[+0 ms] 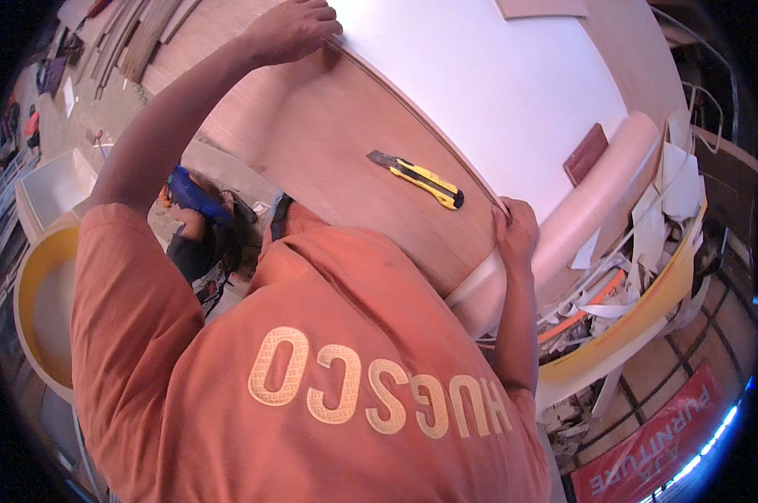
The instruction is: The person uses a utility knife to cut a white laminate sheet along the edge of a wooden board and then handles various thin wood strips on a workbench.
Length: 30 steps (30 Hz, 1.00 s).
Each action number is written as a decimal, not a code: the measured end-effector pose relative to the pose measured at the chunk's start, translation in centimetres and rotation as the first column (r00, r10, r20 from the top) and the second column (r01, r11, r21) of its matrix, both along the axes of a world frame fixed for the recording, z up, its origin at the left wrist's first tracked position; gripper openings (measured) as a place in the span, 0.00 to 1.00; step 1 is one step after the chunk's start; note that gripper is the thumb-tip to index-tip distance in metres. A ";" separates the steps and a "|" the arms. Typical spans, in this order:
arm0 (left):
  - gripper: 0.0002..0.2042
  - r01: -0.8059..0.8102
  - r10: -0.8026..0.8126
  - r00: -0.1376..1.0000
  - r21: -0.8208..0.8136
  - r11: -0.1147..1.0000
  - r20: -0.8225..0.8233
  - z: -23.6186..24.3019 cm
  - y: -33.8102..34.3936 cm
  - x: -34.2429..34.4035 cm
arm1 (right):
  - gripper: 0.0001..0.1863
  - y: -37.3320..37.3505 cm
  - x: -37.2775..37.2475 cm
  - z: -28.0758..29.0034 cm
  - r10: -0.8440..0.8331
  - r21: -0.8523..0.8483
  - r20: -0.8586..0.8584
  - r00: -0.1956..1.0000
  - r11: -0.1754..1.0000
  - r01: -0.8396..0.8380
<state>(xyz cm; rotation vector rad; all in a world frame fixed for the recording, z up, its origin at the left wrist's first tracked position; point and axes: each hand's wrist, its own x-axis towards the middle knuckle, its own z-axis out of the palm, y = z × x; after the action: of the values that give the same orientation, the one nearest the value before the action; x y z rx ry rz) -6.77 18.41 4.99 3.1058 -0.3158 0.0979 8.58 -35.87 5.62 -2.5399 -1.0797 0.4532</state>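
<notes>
Over the brown board (pixel 270 130), gripping the brown edge (pixel 412 106) along the white sheet (pixel 488 84) with left hand (pixel 295 32) and right hand (pixel 517 230), seemingly midway, yellow cutter (pixel 421 179) laid down.

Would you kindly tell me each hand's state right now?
Left hand: curled at the edge of the white sheet; grip unclear.
Right hand: closed, pinching that edge.

L: bare left arm (pixel 182 113) below short rust-orange cloth sleeve (pixel 132 293), reaching forward, angled inward; bare left hand (pixel 295 32) knuckles up, fingers curled | R: bare right forearm (pixel 516 323) pointing straight ahead; bare right hand (pixel 517 230) thumb and forefinger pinched | hands well apart; left farther forward
</notes>
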 end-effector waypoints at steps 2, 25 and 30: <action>0.09 -0.021 0.015 0.996 -0.062 0.998 -0.093 -0.6 -1.5 0.4 | 0.09 0.1 -0.1 0.3 0.005 0.005 0.013 1.000 1.000 -0.005; 0.07 -0.121 0.111 0.982 -0.055 0.991 -0.155 -0.3 -2.6 0.5 | 0.17 -1.6 0.4 2.5 -0.043 -0.163 -0.028 0.999 0.986 0.038; 0.06 -0.113 0.107 0.992 -0.086 0.990 -0.074 -1.1 -2.2 0.4 | 0.15 -2.0 0.5 2.9 -0.069 -0.265 0.000 0.998 0.962 0.067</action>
<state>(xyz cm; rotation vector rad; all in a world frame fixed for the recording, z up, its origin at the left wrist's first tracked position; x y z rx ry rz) -6.41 16.17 3.89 3.0277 -0.1339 0.0062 9.09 -37.89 8.49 -2.7930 -0.9819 0.6272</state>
